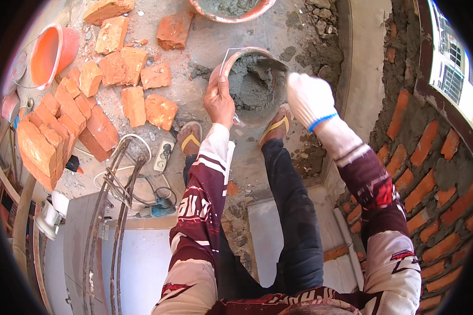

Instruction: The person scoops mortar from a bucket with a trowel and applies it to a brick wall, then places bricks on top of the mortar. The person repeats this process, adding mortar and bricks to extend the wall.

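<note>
A bucket point(257, 122) of wet grey mortar point(248, 100) stands on the floor in front of my feet. My bare left hand point(219, 104) is closed on the left side of its rim, beside the thin wire handle point(225, 60). My right hand point(310, 98), in a white knitted glove with a blue cuff, is closed at the bucket's right side. From it a trowel point(270, 63) reaches over the mortar at the far right of the rim; the glove hides its grip.
Another mortar container point(236, 18) stands beyond the bucket. Loose and stacked bricks point(68, 121) lie to the left, near an orange bucket point(63, 50). A power strip point(163, 155), cables and a blue power tool point(162, 208) are nearer. An unplastered brick wall point(423, 191) rises on the right.
</note>
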Action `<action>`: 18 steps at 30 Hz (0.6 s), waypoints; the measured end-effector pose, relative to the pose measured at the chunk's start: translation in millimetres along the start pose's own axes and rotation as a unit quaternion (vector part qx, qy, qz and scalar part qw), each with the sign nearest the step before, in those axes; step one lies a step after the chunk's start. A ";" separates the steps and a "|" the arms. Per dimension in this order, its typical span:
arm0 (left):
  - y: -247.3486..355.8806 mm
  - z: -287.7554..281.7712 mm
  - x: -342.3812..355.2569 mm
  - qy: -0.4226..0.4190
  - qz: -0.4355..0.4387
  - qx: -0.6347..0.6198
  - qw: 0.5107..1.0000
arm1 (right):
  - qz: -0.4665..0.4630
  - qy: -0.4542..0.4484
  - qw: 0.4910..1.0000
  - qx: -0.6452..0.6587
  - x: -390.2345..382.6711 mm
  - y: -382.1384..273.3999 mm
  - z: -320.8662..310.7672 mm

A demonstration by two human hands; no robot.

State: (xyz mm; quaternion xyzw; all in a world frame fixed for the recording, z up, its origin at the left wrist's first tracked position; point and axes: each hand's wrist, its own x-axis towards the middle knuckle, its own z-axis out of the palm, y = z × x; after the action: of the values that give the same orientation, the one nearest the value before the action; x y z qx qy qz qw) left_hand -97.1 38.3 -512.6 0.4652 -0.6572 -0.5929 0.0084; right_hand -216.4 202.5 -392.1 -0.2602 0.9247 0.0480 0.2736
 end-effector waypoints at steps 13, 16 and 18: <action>-9.5 -6.7 4.0 0.010 -0.073 0.002 0.997 | -0.198 0.024 0.970 -0.139 -21.3 -14.8 17.0; -6.3 6.6 -8.4 0.011 -0.006 -0.018 1.000 | -0.119 0.072 0.985 -0.104 15.9 -3.0 13.7; -1.3 12.6 -10.0 -0.005 0.032 -0.034 0.999 | -0.104 -0.044 0.982 -0.152 31.3 1.3 28.9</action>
State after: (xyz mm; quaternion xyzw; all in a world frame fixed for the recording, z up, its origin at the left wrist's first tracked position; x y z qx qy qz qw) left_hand -97.8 54.4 -512.0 0.4402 -0.6516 -0.6164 0.0400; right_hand -225.6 196.1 -433.2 -0.3909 0.8616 0.1711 0.2747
